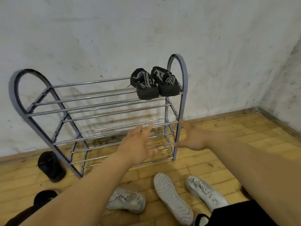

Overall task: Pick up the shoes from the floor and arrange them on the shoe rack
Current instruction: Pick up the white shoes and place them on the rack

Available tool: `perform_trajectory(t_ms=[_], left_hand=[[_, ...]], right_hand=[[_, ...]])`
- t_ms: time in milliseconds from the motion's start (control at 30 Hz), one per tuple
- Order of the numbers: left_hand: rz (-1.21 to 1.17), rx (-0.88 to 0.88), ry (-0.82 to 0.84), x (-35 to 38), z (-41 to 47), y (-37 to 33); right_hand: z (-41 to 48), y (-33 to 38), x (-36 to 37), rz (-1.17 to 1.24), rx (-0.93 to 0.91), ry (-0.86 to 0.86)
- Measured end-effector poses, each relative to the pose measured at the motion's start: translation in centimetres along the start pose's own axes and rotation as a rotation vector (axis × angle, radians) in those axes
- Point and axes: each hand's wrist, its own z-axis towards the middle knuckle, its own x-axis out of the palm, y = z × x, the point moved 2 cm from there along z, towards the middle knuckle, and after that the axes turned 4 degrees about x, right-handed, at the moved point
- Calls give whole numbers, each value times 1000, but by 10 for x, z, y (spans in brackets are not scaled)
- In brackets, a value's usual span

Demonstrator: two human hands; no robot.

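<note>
Black shoe (51,166) lies on the wooden floor (244,136) at centre left, beside the foot of the shoe rack (14,98), with a second dark shoe (44,197) at lower left. At mid-frame the left hand (138,147) reaches toward the lower rails, fingers spread, holding nothing. A black pair (156,83) sits on the top tier, upper centre. The right hand (192,139) is likewise splayed and empty near the rack's right post; whether it touches the post cannot be told. Along the bottom lie a grey shoe (127,200), an upturned white shoe (172,196) and a pale shoe (205,191). One pair looks placed; next, both hands should drop and grip floor shoes.
</note>
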Motion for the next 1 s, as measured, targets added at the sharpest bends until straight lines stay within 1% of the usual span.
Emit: perform_trajectory(t_ms=[100, 200, 267, 400, 433, 500, 600, 667, 733, 800, 867, 933, 1000], left_hand=[[94, 18, 134, 36, -2, 6], [189, -27, 286, 78, -6, 26], [133, -122, 346, 107, -8, 44], [-116, -260, 415, 181, -22, 65], [-142, -287, 432, 202, -29, 67], [-179, -317, 460, 237, -40, 69], [-158, -316, 475, 277, -63, 81], [-188, -373, 458, 301, -81, 99], [-192, -385, 454, 314, -94, 112], [-161, -350, 448, 321, -97, 120], [-169, -340, 437, 322, -92, 122], [-202, -365, 430, 321, -86, 120], [-254, -405, 417, 319, -83, 116]], right_hand=[[-1, -14, 17, -36, 62, 135], [8, -25, 45, -167, 92, 216], [17, -31, 70, -248, 103, 247], [37, -45, 125, -405, 147, 336], [41, -47, 140, -398, 148, 351], [50, -51, 178, -298, 138, 370], [54, -66, 253, -176, 167, 403], [48, -83, 304, -184, 220, 400], [42, -100, 339, -261, 229, 351], [43, -107, 344, -323, 220, 264], [51, -113, 338, -294, 263, 227], [58, -116, 335, -236, 309, 276], [59, -115, 337, -163, 314, 317]])
